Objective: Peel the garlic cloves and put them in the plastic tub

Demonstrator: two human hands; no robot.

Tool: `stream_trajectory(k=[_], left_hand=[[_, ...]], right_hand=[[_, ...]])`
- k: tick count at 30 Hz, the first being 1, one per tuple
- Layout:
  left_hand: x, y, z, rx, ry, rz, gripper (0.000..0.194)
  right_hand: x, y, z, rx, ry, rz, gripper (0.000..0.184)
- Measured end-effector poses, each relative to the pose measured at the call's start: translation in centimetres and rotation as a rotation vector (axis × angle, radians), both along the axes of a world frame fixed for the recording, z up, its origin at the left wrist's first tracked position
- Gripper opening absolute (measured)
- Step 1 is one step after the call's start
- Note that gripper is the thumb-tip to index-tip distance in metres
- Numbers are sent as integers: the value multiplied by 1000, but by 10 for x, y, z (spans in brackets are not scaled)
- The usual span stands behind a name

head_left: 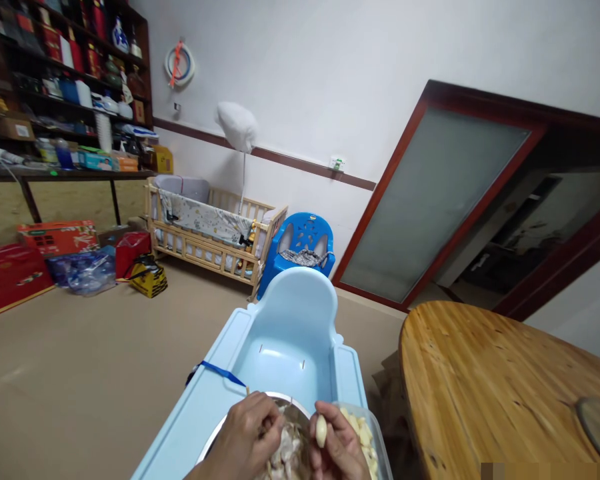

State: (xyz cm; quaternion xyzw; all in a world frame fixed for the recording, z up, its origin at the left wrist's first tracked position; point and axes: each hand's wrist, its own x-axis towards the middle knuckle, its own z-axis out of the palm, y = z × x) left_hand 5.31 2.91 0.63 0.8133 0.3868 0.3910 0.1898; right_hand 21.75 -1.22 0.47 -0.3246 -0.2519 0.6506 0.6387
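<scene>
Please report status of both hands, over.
Right hand: grip on peeled clove. Left hand: over metal bowl, holding unclear. Tub of cloves partly behind right hand.

A peeled garlic clove (321, 431), pale, smooth and whole, stands nearly upright in the right fingers (336, 415). Unpeeled garlic and loose papery skins (287, 450) lie in a round metal bowl (211, 441) on the light blue chair (173, 427). Beside it, at the chair's right edge, a clear plastic container (379, 437) holds many peeled cloves (365, 435).

left hand (253, 430): bare, rounded knuckles | right hand (337, 445): bare, uncovered thumb | left wrist (206, 469): bare
</scene>
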Motion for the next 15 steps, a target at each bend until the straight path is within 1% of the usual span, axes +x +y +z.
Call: stream_trajectory(k=[2,5,8,10,11,13,15], left_hand=[[-1,-1,1,-14,-10,-8,18],[-1,-1,1,-14,-26,-17,18],[-1,-1,3,-18,-35,-19,17],[-1,0,3,-32,-35,-29,16],[-1,1,4,-38,-34,-36,16],[-1,1,4,-42,-32,-56,16],[-2,1,4,-37,-33,-69,17]], right_hand=[[6,-2,4,1,-56,-75,31],[21,-8,14,-14,-170,-246,30],[44,-15,19,-51,-358,-504,31],[61,-19,15,-88,-524,-703,33],[69,-20,12,-119,-605,-759,34],[82,-22,4,-179,-754,-777,34],[90,-21,-2,-204,-886,-734,34]])
